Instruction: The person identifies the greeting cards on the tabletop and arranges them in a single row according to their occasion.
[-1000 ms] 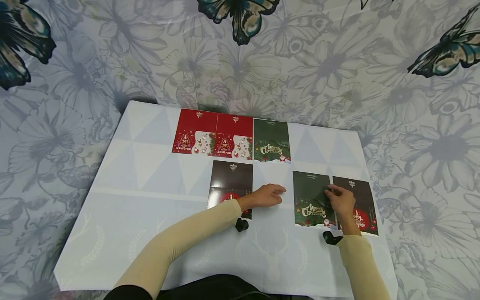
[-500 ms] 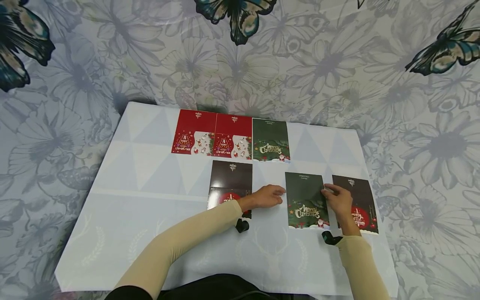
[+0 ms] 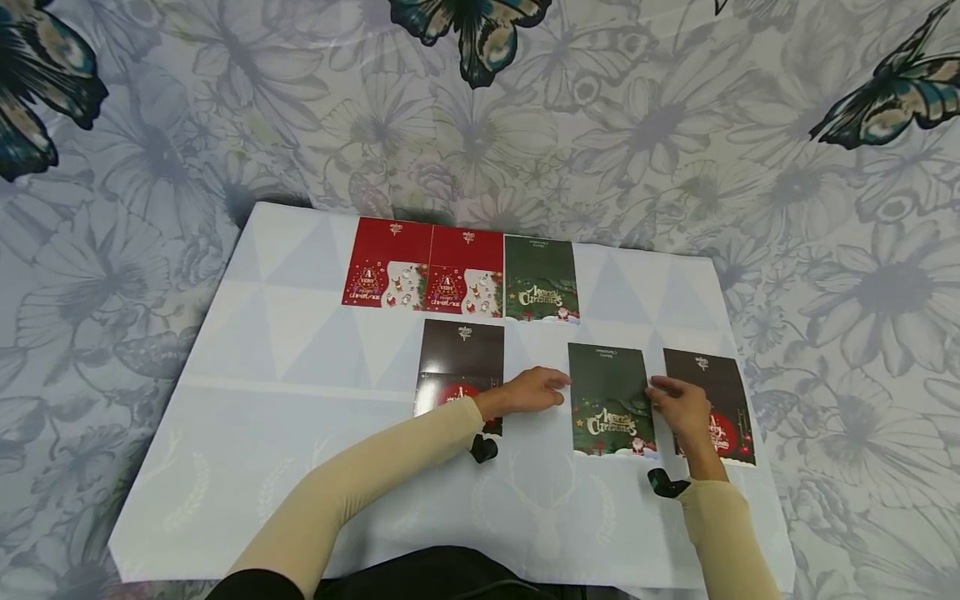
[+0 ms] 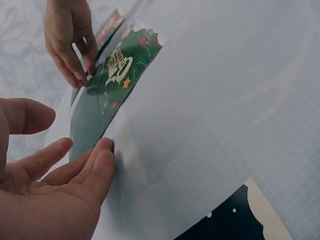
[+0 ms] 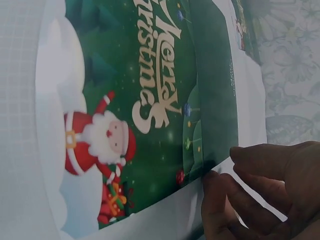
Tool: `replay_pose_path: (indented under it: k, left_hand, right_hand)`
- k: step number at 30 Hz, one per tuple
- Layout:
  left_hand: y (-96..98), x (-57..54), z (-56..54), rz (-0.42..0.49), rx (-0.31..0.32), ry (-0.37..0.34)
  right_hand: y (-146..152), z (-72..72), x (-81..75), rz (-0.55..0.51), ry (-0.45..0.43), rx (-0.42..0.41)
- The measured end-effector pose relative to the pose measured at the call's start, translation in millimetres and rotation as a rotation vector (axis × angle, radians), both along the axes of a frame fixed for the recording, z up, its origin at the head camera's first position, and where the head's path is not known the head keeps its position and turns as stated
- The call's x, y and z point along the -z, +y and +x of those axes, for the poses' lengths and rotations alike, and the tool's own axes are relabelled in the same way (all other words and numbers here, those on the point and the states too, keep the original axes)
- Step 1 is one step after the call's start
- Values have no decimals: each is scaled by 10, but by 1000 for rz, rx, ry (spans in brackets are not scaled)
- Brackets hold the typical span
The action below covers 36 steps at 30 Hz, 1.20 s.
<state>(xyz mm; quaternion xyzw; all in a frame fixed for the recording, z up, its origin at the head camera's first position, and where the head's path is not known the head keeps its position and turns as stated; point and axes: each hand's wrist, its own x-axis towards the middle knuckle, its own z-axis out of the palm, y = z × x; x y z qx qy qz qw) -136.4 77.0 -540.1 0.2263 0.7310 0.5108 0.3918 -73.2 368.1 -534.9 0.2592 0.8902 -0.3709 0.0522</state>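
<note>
A green Merry Christmas card [image 3: 609,400] lies flat on the table, between the two hands. My left hand [image 3: 534,392] is at the card's left edge, its fingertips against or just beside it in the left wrist view, thumb lifted apart. At the opposite edge is my right hand [image 3: 681,408]; the right wrist view shows an index fingertip touching the edge and the thumb [image 5: 260,160] apart from it. A dark card with a red circle [image 3: 708,392] lies partly under the right hand. Another dark card [image 3: 462,354] is partly covered by the left forearm.
Two red Christmas cards [image 3: 392,246] [image 3: 465,250] and a green card [image 3: 542,275] form a row along the table's [image 3: 300,483] back edge. A flower-patterned cloth with butterflies [image 3: 480,42] hangs behind. A black wrist device [image 3: 666,483] sits by the right sleeve.
The green card between the hands has slid left, away from the right dark card, opening a gap. The right hand moved left with it, then back slightly. The left hand stayed nearly still.
</note>
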Motion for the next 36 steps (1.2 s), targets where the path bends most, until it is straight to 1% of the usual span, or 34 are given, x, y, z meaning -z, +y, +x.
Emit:
replay_pose_path:
  k: [6, 9, 11, 14, 16, 20, 22, 26, 29, 30, 31, 36]
  left_hand:
    - [0, -10, 6, -17, -17, -1]
    - [-2, -12, 3, -18, -28, -3]
    - [-6, -7, -2, -9, -31, -23]
    - [-20, 8, -9, 10, -43, -69]
    - [-30, 21, -16, 33, -55, -100]
    - [-46, 36, -41, 76, -78, -140]
    - [-48, 45, -55, 99, -86, -176]
    - [-50, 51, -63, 139, -120, -308]
    - [-52, 50, -58, 166, -155, -370]
    - [-52, 49, -56, 173, -162, -375]
    - [-52, 50, -57, 177, -168, -366]
    - [-53, 53, -86, 183, -184, -283]
  right_hand:
    - [-1, -16, 10, -135, -12, 13]
    - [14, -9, 16, -189, -9, -21]
    - [23, 0, 22, -222, -5, -40]
    - [38, 11, 37, -266, 7, -65]
    - [38, 15, 42, -293, 17, -62]
    - [27, 15, 31, -300, 28, -70]
    - [18, 13, 19, -302, 29, -70]
    - [2, 6, 4, -327, 30, -81]
    - [-8, 5, -3, -341, 36, -91]
    - [-12, 5, -5, -343, 41, -92]
    - [-16, 8, -10, -345, 45, -90]
    - [-28, 12, -23, -362, 60, -83]
